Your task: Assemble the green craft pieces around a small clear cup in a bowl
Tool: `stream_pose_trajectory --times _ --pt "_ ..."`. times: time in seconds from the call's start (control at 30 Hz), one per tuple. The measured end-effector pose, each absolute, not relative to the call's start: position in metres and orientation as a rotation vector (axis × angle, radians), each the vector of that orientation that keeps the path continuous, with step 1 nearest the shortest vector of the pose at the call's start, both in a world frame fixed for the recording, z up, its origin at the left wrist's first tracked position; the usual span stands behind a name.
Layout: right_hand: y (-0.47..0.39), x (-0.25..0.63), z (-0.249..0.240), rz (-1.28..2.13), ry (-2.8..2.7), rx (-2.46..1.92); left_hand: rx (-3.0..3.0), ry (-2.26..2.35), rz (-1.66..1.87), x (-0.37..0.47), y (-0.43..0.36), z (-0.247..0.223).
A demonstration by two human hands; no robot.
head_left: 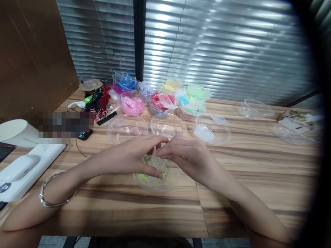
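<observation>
A clear round bowl (157, 186) with light green pieces (163, 171) inside stands on the wooden table under both hands. Over it, my left hand (138, 155) curves its fingers and thumb around a small translucent white piece (159, 161). My right hand (184, 153) has its fingertips pinched together at the top of that same piece. What exactly the piece is cannot be made out.
Clear bowls with pink (132, 104), red (162, 101) and green-blue packets (192, 100) line the back. Nearer are several clear bowls (168, 124). A white cup (17, 132), wires (103, 98) and a white device (31, 172) lie left; clear containers (255, 109) are right.
</observation>
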State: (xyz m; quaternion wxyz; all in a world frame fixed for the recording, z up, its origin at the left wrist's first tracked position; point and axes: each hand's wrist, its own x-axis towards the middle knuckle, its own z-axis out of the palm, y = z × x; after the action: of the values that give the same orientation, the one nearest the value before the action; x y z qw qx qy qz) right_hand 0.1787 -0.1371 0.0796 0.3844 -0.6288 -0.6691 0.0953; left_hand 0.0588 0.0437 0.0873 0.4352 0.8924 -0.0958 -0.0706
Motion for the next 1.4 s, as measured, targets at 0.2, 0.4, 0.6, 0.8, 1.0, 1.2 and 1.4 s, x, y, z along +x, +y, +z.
stream_pose_trajectory --times 0.2,0.4,0.6,0.8,1.0,1.2,1.4 --pt "-0.137 0.179 0.082 0.288 -1.796 -1.552 2.21 -0.236 -0.162 0.058 0.044 0.086" --pt "-0.139 0.176 0.085 0.27 -1.816 -1.606 2.23 -0.237 -0.162 0.059 0.045 0.086" --pt "-0.139 0.179 0.079 0.264 -1.812 -1.659 2.244 -0.233 -0.162 0.058 0.045 0.083" --pt "-0.14 0.176 0.087 0.413 -1.864 -1.631 2.241 -0.234 -0.175 0.061 0.045 0.084" --pt "-0.141 0.176 0.085 0.354 -1.837 -1.632 2.223 -0.231 -0.171 0.061 0.046 0.081" --pt "-0.14 0.179 0.08 0.28 -1.823 -1.699 2.24 -0.256 -0.159 0.06 0.044 0.085" --pt "-0.138 0.174 0.09 0.131 -1.833 -1.551 2.237 -0.224 -0.17 0.055 0.043 0.092"
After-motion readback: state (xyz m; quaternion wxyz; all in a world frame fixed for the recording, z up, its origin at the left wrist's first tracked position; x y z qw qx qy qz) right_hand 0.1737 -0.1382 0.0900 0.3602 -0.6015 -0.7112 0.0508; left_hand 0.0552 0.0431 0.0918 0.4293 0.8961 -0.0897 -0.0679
